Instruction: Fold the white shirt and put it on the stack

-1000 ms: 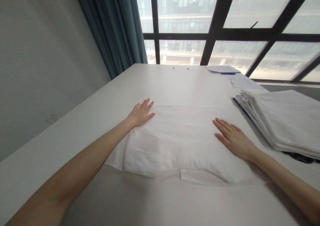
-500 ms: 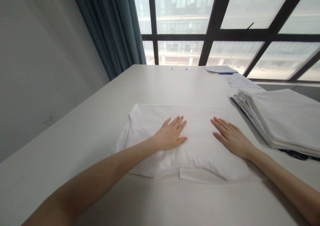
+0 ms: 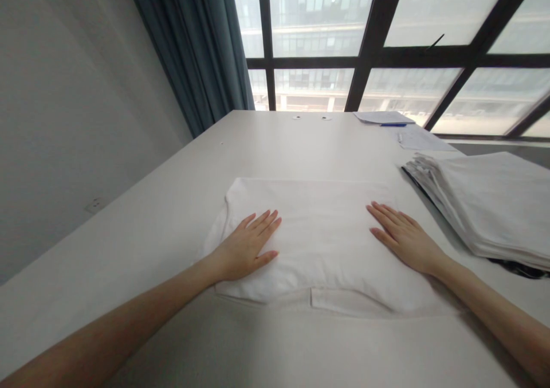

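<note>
A folded white garment (image 3: 318, 233) lies flat in front of me, its top edge straight and its near edge showing a collar-like or placket-like strip (image 3: 344, 298). My left hand (image 3: 247, 245) rests palm down on its left part, fingers spread. On the right part lies my right hand (image 3: 401, 233), also palm down with the fingers stretched out and the thumb apart. Slight wrinkles run across the cloth near its lower edge. Neither hand grips the fabric. What lies under the palms is hidden.
A stack of folded white cloth (image 3: 502, 199) sits at the right on something black. Papers (image 3: 382, 117) and a blue pen (image 3: 393, 125) lie at the far right of the white table (image 3: 275, 147). Beyond are a window and a blue curtain (image 3: 201, 50).
My left hand has slid left and slightly nearer across the garment, away from its middle. The right hand stays at about the same spot on the cloth.
</note>
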`<act>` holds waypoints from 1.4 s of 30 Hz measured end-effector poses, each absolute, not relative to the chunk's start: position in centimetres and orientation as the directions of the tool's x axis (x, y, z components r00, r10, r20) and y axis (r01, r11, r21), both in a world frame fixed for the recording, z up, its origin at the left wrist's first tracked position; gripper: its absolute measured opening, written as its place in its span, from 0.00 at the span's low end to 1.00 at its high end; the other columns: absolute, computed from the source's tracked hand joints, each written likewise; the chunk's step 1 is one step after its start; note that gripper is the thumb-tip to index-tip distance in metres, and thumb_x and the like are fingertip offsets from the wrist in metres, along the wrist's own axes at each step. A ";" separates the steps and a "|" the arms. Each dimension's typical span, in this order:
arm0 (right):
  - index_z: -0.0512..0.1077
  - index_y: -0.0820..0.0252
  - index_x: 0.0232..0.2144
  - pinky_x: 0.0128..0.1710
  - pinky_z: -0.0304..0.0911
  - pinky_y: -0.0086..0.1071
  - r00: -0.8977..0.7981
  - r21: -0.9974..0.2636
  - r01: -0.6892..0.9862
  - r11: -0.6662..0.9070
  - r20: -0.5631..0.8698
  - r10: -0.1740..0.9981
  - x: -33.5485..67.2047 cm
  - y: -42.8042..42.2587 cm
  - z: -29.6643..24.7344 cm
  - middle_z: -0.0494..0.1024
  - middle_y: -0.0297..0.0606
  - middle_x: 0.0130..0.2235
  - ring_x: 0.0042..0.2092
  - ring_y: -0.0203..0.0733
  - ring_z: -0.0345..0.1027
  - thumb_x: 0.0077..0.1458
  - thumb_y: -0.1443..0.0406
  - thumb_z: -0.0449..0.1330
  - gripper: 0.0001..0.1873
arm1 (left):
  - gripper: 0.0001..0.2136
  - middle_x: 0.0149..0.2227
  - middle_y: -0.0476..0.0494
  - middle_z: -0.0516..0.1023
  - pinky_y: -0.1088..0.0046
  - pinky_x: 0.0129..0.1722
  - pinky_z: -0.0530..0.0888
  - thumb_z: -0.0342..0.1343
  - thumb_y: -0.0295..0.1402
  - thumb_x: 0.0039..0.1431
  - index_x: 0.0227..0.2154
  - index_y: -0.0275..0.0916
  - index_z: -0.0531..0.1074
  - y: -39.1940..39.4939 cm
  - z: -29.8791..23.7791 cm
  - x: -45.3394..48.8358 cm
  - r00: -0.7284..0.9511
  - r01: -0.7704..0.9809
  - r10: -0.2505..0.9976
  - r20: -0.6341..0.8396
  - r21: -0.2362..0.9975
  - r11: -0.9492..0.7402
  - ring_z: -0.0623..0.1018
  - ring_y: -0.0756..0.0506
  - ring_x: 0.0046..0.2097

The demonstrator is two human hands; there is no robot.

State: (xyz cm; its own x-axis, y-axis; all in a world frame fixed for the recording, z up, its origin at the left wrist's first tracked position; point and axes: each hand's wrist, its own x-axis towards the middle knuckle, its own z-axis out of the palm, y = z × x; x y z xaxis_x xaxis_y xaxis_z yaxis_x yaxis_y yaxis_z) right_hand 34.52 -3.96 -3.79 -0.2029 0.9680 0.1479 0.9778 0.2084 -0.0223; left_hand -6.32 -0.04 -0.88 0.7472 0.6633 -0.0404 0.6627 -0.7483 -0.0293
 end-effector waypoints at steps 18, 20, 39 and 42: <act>0.55 0.53 0.67 0.65 0.48 0.50 -0.560 -0.150 0.807 0.571 0.111 0.821 20.5 -6.7 -0.9 0.52 0.38 0.69 0.69 0.48 0.43 0.68 0.55 0.42 0.28 | 0.31 0.70 0.36 0.46 0.58 0.67 0.47 0.36 0.49 0.69 0.69 0.37 0.43 -0.2 -1.4 -7.0 0.760 0.650 0.648 0.041 -0.044 -0.759 0.48 0.41 0.70; 0.49 0.50 0.68 0.66 0.47 0.50 -0.575 -0.166 0.797 0.581 0.086 0.813 21.3 -7.1 -1.0 0.50 0.36 0.69 0.69 0.47 0.42 0.68 0.53 0.42 0.30 | 0.31 0.70 0.36 0.46 0.58 0.67 0.47 0.36 0.49 0.69 0.69 0.37 0.43 -0.1 -1.4 -7.1 0.761 0.648 0.647 0.045 -0.039 -0.760 0.48 0.41 0.70; 0.36 0.43 0.70 0.63 0.53 0.52 -0.379 -0.007 0.923 0.384 0.157 0.912 32.3 -10.7 -3.0 0.52 0.33 0.69 0.68 0.48 0.46 0.66 0.51 0.44 0.35 | 0.30 0.70 0.39 0.49 0.56 0.67 0.49 0.38 0.46 0.69 0.69 0.39 0.44 -0.4 -1.1 -6.9 0.758 0.652 0.651 0.037 0.007 -0.759 0.48 0.41 0.70; 0.36 0.44 0.70 0.63 0.53 0.52 -0.384 0.003 0.921 0.389 0.155 0.910 32.1 -10.6 -2.9 0.51 0.33 0.69 0.68 0.47 0.46 0.66 0.51 0.44 0.35 | 0.26 0.69 0.42 0.51 0.56 0.67 0.49 0.39 0.40 0.70 0.68 0.40 0.46 -0.9 -0.5 -5.9 0.791 0.610 0.612 0.016 0.058 -0.790 0.48 0.42 0.71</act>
State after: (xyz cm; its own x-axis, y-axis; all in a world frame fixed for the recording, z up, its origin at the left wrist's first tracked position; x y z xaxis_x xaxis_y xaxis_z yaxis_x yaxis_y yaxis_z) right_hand 32.08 -10.63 -2.87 -0.3843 0.9100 0.1553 0.9214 0.3886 0.0028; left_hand -5.91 -0.92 -0.48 0.7909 0.6118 0.0155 0.6101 -0.7902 0.0578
